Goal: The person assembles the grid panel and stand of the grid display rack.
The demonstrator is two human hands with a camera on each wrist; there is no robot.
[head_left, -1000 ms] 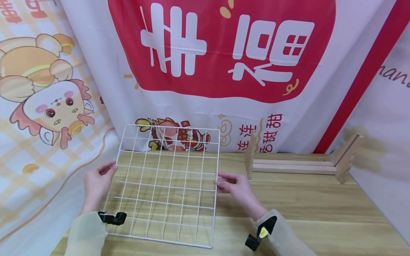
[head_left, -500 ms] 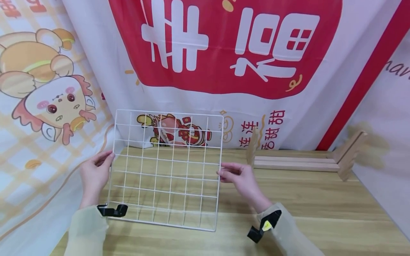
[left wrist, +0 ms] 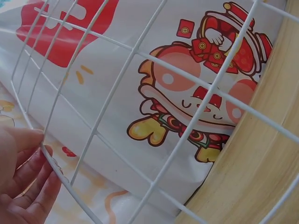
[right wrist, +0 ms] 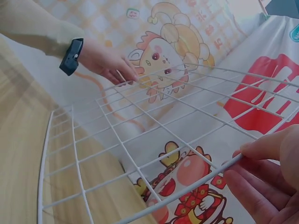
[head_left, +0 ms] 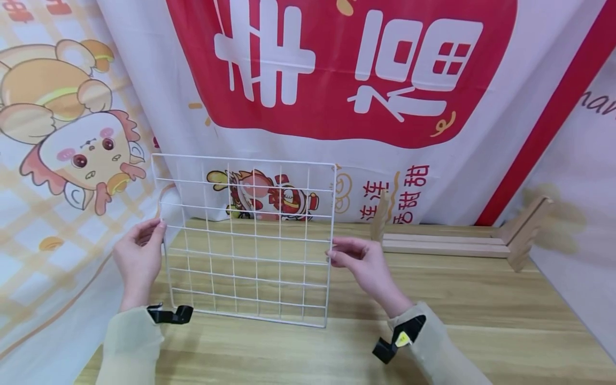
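Observation:
A white wire grid panel (head_left: 256,233) stands tilted up above the wooden table, held by both hands at its opposite side edges. My left hand (head_left: 140,256) pinches the left edge wire between thumb and fingers; the left wrist view shows the left thumb and fingers (left wrist: 32,186) on that wire. On the other side, my right hand (head_left: 363,267) pinches the right edge around mid-height. In the right wrist view the right fingers (right wrist: 261,182) grip the rim wire, with the left hand (right wrist: 105,63) on the far edge.
At the back right of the table (head_left: 433,321) stands a wooden stand (head_left: 445,246) with two notched uprights joined by a crossbar. A printed white and red cloth (head_left: 298,144) hangs behind, and a checked cartoon cloth (head_left: 67,160) hangs at the left.
The grid panel has tipped further upright and risen; its lower edge moved up and away from the near side of the table. Both hands kept their hold and moved slightly up with it.

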